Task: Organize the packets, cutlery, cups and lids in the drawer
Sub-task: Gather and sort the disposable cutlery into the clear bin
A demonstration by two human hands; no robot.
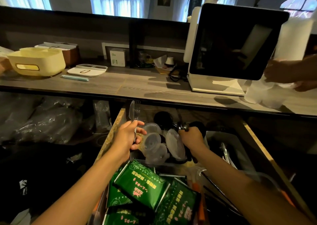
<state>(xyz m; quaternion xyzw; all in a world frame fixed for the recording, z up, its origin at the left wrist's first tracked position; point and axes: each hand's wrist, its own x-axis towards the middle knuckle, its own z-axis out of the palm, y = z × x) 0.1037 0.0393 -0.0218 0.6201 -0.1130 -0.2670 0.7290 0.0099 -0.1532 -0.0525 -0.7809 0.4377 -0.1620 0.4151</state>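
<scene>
The open drawer (255, 135) lies below the counter. My left hand (127, 135) grips a clear plastic knife and fork (133, 112), held upright over the drawer's left side. My right hand (191, 136) grips a bunch of dark cutlery (182, 126) over the middle. Between my hands lie several small clear cups (151, 143) and a clear round lid (175, 143). Green packets (142, 181) are piled at the near end. More cutlery (226, 153) lies in a tray on the right.
A grey counter (133, 85) runs above the drawer with a cream box (36, 60), a white lid (86, 70), a screen (235, 41) and a stack of clear cups (264, 94). Another person's hand (289, 73) reaches in at the right. Plastic bags (48, 121) fill the left shelf.
</scene>
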